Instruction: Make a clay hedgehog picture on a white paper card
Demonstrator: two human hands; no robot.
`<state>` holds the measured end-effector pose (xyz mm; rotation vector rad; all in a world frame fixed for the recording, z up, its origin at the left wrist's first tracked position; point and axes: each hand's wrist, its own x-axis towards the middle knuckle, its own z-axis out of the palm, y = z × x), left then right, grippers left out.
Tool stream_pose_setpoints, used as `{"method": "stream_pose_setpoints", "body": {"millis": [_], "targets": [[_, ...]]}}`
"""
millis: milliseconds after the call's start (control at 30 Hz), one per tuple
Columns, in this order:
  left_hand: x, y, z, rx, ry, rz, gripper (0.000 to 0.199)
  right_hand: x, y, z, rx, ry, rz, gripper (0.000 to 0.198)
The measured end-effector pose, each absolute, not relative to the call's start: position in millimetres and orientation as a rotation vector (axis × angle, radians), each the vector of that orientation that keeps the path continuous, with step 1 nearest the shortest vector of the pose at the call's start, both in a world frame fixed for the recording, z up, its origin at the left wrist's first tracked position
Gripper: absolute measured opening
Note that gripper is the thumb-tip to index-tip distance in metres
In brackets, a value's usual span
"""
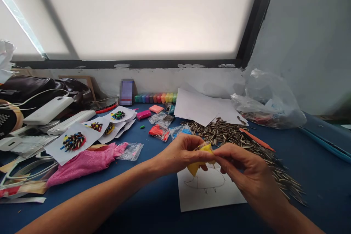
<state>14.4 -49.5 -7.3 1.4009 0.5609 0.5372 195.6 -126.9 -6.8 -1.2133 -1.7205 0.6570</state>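
My left hand [178, 154] is closed around a small clear packet of yellow modelling clay [194, 169]. At the packet's upper right edge, the fingers of my right hand [248, 166] pinch it, partly hiding what they grip. Both hands hover over a white sheet [193, 201] with a pencil outline of an animal on short legs, its top covered by my hands. Just behind lies a heap of striped sunflower seeds [219, 131], spreading along the right side. Packets of orange-red clay [159, 132] and blue clay [186, 130] rest beyond my left hand.
Seed-covered clay pictures [74, 142], a pink cloth [90, 161] and white power banks [48, 110] crowd the left. Along the wall stand a phone [126, 91] and colourful clay blocks [156, 98]. Blank paper [194, 106], an orange pencil-like stick [257, 140] and a plastic bag [271, 98] lie right.
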Motion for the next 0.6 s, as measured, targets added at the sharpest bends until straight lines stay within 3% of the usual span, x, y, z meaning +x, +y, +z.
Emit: {"method": "stream_pose_setpoints", "body": {"millis": [600], "targets": [[11, -53, 3, 1.413, 0.536, 0.44, 0.042, 199, -126, -2, -1.194, -1.799, 0.608, 0.012]]}}
